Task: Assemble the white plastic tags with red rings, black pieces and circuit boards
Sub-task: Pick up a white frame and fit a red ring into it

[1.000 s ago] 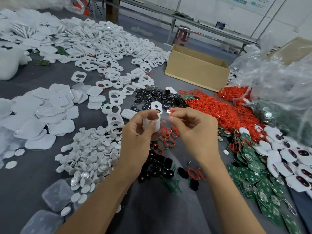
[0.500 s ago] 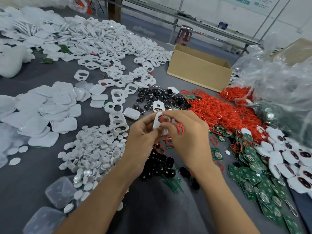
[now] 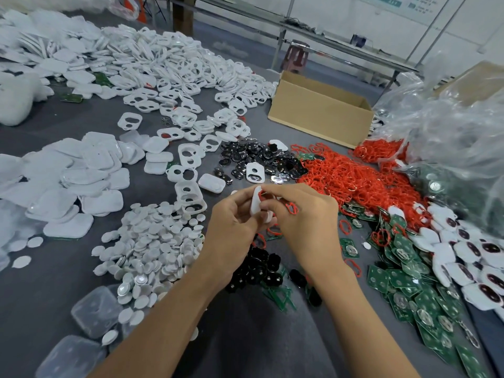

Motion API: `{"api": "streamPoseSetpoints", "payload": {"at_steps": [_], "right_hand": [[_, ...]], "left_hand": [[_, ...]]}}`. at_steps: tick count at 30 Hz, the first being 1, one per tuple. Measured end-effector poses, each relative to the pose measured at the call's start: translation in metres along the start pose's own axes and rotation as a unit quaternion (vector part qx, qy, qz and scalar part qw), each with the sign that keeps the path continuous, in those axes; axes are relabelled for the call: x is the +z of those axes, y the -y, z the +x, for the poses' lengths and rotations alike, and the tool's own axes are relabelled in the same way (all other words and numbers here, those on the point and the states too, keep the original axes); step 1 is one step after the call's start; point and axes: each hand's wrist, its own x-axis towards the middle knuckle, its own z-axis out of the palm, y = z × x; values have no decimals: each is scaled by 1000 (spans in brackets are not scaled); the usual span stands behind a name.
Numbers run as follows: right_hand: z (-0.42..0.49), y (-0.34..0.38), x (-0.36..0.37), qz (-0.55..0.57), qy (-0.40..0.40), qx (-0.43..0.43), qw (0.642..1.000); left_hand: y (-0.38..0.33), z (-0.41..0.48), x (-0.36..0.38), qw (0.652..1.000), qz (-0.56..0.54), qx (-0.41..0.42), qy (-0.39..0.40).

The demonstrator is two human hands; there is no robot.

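Observation:
My left hand [image 3: 234, 222] pinches a white plastic tag [image 3: 256, 204] held on edge above the grey table. My right hand [image 3: 305, 214] meets it from the right, fingertips on the tag where a red ring [image 3: 262, 192] shows at its top; a second red ring [image 3: 291, 208] hangs among the right fingers. A heap of red rings [image 3: 354, 178] lies to the right, black pieces [image 3: 259, 159] lie beyond the hands and more black pieces [image 3: 261, 264] lie under them. Green circuit boards [image 3: 409, 282] spread at the right.
White tag frames [image 3: 188, 156] and flat white covers [image 3: 68, 175] fill the left and far table. A mound of round white discs [image 3: 152, 241] lies by my left wrist. Also here: a cardboard box [image 3: 319, 110], a clear plastic bag [image 3: 450, 132], and assembled tags [image 3: 469, 257] far right.
The hands came together: the right hand brought a red ring up against the white tag in the left hand, and the tag turned on edge.

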Motion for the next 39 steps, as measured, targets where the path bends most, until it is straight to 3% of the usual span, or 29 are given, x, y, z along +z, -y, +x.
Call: {"api": "streamPoseSetpoints", "payload": {"at_steps": [11,28,39], "right_hand": [[5,-5,-6,51,35,3,998],[0,-2,0,28,7,-40,999],[-2,-2,3,-36,-19,-111,993]], "left_hand": [[2,-1,2,998,-50,-13,-33],[-2,-1,0,994,-88,-13,-62],[-4,0,-1,994,-91,-10,-53]]}}
